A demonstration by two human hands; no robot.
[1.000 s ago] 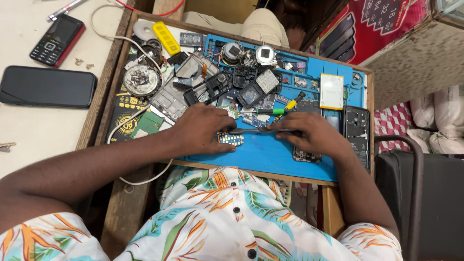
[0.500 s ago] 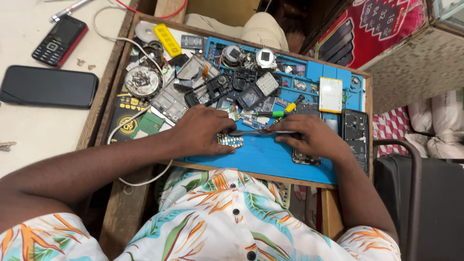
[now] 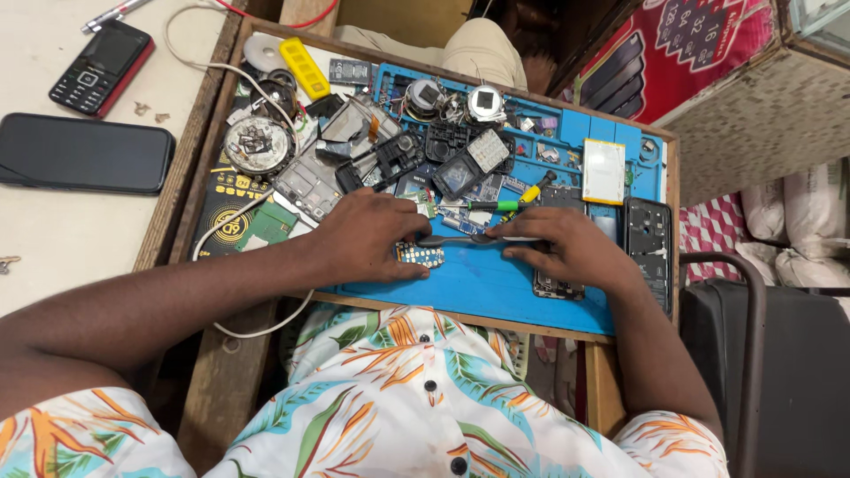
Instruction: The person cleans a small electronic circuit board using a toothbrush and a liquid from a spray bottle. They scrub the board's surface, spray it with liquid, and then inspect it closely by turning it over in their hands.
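Note:
My left hand point(image 3: 372, 239) rests on the blue work mat point(image 3: 478, 288), fingers pressing a small circuit board point(image 3: 420, 256) down. My right hand point(image 3: 567, 248) grips a thin dark tool point(image 3: 460, 239) that lies level between both hands, its tip reaching the left fingers just above the board. Under the right palm lies a dismantled phone body point(image 3: 558, 287), partly hidden. A green and yellow screwdriver point(image 3: 509, 202) lies just beyond the fingers.
Several phone parts, frames and keypads crowd the mat's far half. A white battery point(image 3: 604, 171) and a black phone frame point(image 3: 648, 243) lie at right. On the table at left sit a black smartphone point(image 3: 84, 153) and a keypad phone point(image 3: 99, 66). A white cable point(image 3: 232, 221) loops across the tray.
Both hands stay in almost the same place on the mat; only slight finger shifts around the tool and board.

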